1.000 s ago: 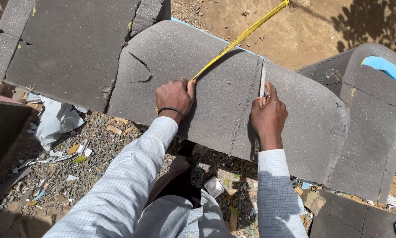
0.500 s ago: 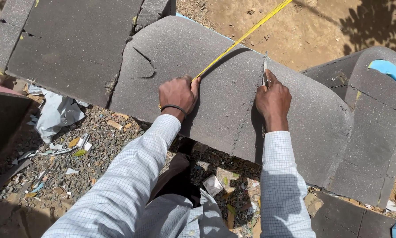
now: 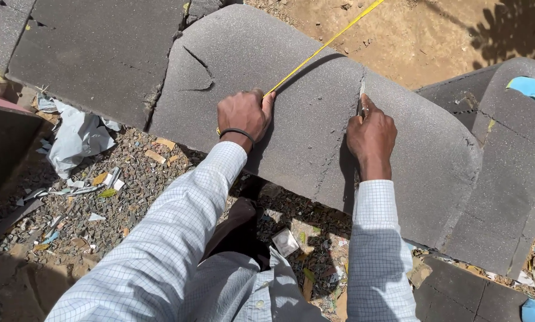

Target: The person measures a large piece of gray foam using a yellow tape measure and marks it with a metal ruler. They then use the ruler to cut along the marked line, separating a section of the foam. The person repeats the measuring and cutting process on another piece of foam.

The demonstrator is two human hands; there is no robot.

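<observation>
Right hand grips blade, pointing away across foam slab.

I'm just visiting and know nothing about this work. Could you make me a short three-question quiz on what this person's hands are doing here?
1. True or false: the left hand presses a yellow tape measure onto the grey foam slab.
2. What does the right hand hold? A) a hammer B) a thin metal blade C) a paint brush
3. Fill in: the blade sits in a ____ running across the foam.

Key: 1 true; 2 B; 3 cut.
</observation>
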